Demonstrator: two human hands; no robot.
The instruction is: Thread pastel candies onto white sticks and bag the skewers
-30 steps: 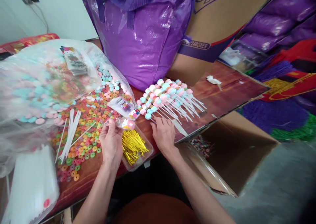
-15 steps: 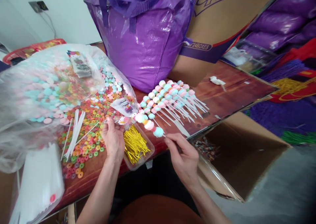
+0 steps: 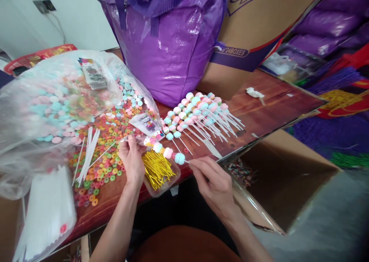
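My right hand [image 3: 212, 180] pinches the white stick of a candy skewer [image 3: 180, 159], threaded with pastel pink, white, blue and orange pieces. The skewer's far end reaches the mouth of a clear plastic wrapper [image 3: 150, 141] with a colourful print; how far inside it goes is hard to tell. My left hand [image 3: 132, 161] has its thumb and fingers closed on the other end of this wrapper. Below the skewer sits a clear tray [image 3: 176, 179] of gold twist ties [image 3: 158, 170]. A stack of candy skewers [image 3: 198, 109] lies just beyond, sticks pointing right.
Loose ring candies [image 3: 105, 158], white sticks [image 3: 90, 154] and a big clear bag [image 3: 40, 81] of candies cover the left side. A packet of white sticks [image 3: 47, 212] lies front left. Behind stand a purple bag [image 3: 164, 54] and a carton [image 3: 262, 27]. An open box [image 3: 276, 185] is below right.
The candy skewer has shifted a little left and down, toward my left hand and the wrapper. My right hand has moved slightly with it; my left hand has stayed nearly in place.
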